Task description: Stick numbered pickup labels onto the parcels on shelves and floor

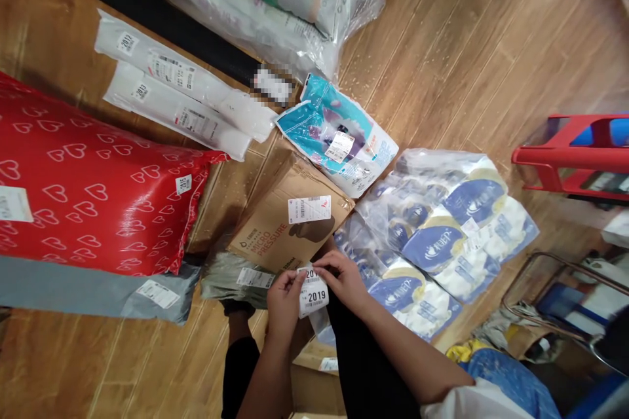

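Note:
A white strip of number labels [313, 303], one printed 2019, is pinched between my two hands. My left hand [284, 298] grips its left edge with thumb and fingers. At the upper right edge, my right hand [346, 283] is closed on it. Just beyond lies a brown cardboard box [268, 226] with a shipping label and a printed pot picture. Under the box's near side is a grey-green plastic parcel [221, 278] with a label. To the right of my hands sit clear-wrapped packs of tissue rolls [437, 242].
A teal and white bag [363, 124] lies past the box. Two white parcels [162, 72], a long black parcel [167, 23] and a big red heart-print parcel [98, 190] cover the left. A red plastic stool [580, 156] stands right.

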Tool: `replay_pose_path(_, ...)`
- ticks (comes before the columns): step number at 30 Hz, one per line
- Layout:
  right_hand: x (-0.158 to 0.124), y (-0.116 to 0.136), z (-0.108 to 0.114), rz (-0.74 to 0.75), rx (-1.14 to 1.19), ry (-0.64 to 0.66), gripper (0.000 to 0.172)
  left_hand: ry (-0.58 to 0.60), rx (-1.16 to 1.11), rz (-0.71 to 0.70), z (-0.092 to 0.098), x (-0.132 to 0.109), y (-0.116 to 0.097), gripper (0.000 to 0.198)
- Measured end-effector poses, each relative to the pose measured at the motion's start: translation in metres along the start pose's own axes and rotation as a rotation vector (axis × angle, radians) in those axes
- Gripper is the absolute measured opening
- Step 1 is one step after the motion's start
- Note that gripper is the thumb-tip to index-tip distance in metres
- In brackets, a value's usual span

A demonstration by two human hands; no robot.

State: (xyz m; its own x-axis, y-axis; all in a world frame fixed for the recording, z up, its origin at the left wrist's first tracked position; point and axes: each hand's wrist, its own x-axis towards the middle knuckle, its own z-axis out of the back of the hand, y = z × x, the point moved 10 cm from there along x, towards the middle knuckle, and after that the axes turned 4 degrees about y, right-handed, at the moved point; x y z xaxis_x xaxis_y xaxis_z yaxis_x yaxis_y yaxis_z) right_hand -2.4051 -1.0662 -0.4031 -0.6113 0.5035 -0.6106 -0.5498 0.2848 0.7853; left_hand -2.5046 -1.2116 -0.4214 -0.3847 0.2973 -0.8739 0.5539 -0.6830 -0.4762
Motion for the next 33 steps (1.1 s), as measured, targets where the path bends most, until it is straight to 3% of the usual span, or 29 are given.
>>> replay_pose_path(5,0.007,-0.002,0.013,-0.029,0.000,-0.054,0.012,0.012,-0.018,0.056,-0.011,0.003,-0.005,0.043)
replay_pose_path(10,0.012,-0.015,0.023,-0.063,0.026,-0.085,0.014,0.110,-0.149,0.121,-0.031,0.010,0.002,0.051)
replay_pose_path(17,0.014,-0.033,0.023,-0.186,0.043,-0.040,0.018,0.119,-0.060,0.124,-0.026,0.016,0.015,0.038)
replay_pose_path(21,0.012,-0.044,0.021,-0.257,0.043,-0.008,0.020,0.113,0.221,0.039,-0.027,0.013,0.005,0.033)
replay_pose_path(24,0.015,-0.050,0.024,-0.262,0.072,-0.019,0.021,0.050,0.509,-0.078,-0.028,0.009,-0.009,0.043)
replay_pose_path(27,0.031,-0.045,0.052,-0.185,0.117,-0.121,0.023,0.101,0.613,-0.143,-0.035,0.002,-0.010,0.048)
replay_pose_path(30,0.061,-0.021,0.110,-0.004,0.090,-0.265,0.023,0.197,0.689,-0.169,-0.036,-0.012,0.004,0.049)
replay_pose_path(33,0.109,0.016,0.160,0.157,-0.362,-0.274,0.028,0.254,0.738,-0.132,-0.024,-0.028,0.026,0.047)
